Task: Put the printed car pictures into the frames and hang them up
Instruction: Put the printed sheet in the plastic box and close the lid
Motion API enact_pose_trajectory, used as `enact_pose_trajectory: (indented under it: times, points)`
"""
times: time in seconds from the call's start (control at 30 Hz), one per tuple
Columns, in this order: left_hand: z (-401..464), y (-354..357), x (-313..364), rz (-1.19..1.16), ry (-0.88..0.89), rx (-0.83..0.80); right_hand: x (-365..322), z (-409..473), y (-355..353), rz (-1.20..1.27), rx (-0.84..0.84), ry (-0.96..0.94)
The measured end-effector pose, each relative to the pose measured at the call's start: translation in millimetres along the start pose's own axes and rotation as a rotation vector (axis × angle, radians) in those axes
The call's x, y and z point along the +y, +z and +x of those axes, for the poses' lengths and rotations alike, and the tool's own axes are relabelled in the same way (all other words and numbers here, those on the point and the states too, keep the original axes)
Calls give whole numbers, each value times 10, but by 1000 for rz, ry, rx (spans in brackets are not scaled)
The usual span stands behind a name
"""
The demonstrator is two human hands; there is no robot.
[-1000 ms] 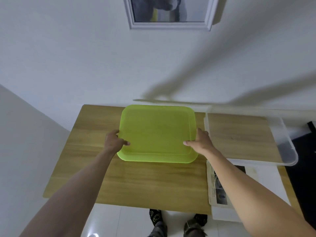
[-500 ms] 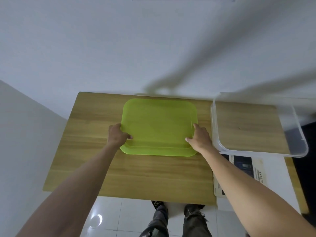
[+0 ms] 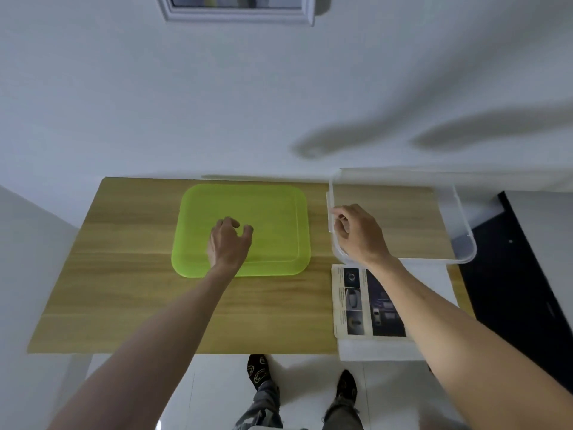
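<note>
Left hand [image 3: 229,243] hovers over the green tray [image 3: 273,212], fingers loosely curled, empty; right hand [image 3: 359,234], at three o'clock, seemingly pinches the clear bin [image 3: 462,225] rim to reposition it.

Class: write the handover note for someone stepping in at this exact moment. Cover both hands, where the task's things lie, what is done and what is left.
Left hand: loosely curled over the green tray, holding nothing.
Right hand: fingers on the clear bin, at its left rim.
Printed car pictures: on the table, in front of the bin.
One white frame hangs on the wall.
Left: frame the pictures, hang them.
</note>
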State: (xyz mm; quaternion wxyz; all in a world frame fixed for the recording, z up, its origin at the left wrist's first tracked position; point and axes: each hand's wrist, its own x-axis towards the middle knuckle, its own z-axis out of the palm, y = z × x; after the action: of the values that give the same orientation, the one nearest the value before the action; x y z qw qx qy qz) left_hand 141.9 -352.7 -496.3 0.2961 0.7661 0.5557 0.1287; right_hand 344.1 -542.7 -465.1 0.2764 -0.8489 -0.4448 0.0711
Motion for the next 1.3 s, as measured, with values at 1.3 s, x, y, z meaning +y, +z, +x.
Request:
enact_pose_trajectory:
  times: [1.3]
  points:
    - [-2084, 1809, 907, 16, -492, -328, 2187, -1525, -750, 45, -404, 910]
